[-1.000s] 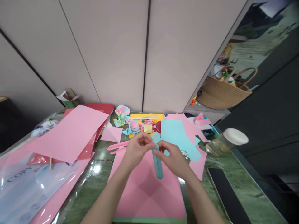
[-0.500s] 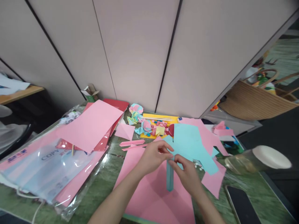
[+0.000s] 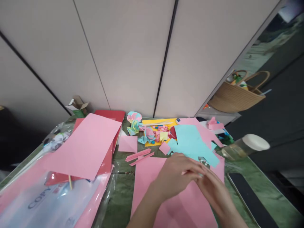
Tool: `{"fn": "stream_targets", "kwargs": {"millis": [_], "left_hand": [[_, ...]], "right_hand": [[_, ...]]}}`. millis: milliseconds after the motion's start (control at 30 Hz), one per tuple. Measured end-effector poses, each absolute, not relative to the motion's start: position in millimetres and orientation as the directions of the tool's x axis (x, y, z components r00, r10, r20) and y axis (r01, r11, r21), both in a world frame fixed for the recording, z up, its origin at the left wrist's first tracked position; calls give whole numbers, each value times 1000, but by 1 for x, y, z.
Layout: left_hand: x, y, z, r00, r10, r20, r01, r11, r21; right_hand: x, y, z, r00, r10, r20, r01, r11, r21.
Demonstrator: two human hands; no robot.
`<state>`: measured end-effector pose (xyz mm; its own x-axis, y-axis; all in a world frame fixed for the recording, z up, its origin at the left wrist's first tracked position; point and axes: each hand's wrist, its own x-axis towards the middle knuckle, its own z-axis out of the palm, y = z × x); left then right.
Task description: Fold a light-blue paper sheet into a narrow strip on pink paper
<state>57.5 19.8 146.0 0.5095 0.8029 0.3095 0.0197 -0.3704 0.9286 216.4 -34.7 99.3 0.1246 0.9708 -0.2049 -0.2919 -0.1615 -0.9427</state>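
Note:
My left hand [image 3: 177, 175] and my right hand [image 3: 215, 186] meet over a large pink paper sheet [image 3: 147, 180]. The fingers of both are bent and pressed together at the tips. Whatever lies between them is hidden; no part of the folded light-blue paper strip shows. Just beyond the left hand lie a small pink paper square [image 3: 164, 148] and two narrow folded pink paper strips [image 3: 138, 155]. Light-blue paper [image 3: 192, 139] with cut edges spreads behind the right hand, over pink cut paper.
Paper flowers [image 3: 134, 117] and a yellow sheet [image 3: 152, 121] with small pink pieces sit at the back. At left are pink paper [image 3: 85, 145] and a clear plastic pack [image 3: 59, 202]. A lidded cup [image 3: 239, 148] and a phone [image 3: 250, 199] stand at right.
Both hands have moved right and down in view, and drawn together. The light-blue folded strip, seen upright between the fingers before, is out of sight. The camera view has shifted.

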Motion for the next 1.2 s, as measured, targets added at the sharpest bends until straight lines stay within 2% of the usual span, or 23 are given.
{"fn": "stream_targets", "kwargs": {"millis": [100,233,467,600,733,900,1067,1200], "left_hand": [[51,26,146,583,743,328,-8,-398,917],[46,29,147,642,715,277,55,-403,913],[49,17,152,746,614,256,75,-459,885],[58,5,148,707,668,231,86,-405,910],[68,-5,124,575,793,202,104,-316,943],[77,-11,76,380,921,84,73,-120,990],[82,-13,41,363,930,-57,46,43,998],[81,-11,27,402,910,-100,44,90,995]], "right_hand": [[212,-27,105,237,953,-189,-224,-136,-965],[212,-24,106,296,952,-75,-28,-70,-997],[218,-32,106,225,969,100,214,51,-976],[230,-34,96,124,980,156,337,107,-935],[241,-35,77,34,988,149,336,129,-933],[240,-33,44,-47,991,123,249,131,-960],[237,-30,16,-33,993,111,183,115,-976],[236,-29,8,-48,994,100,143,106,-984]]}}
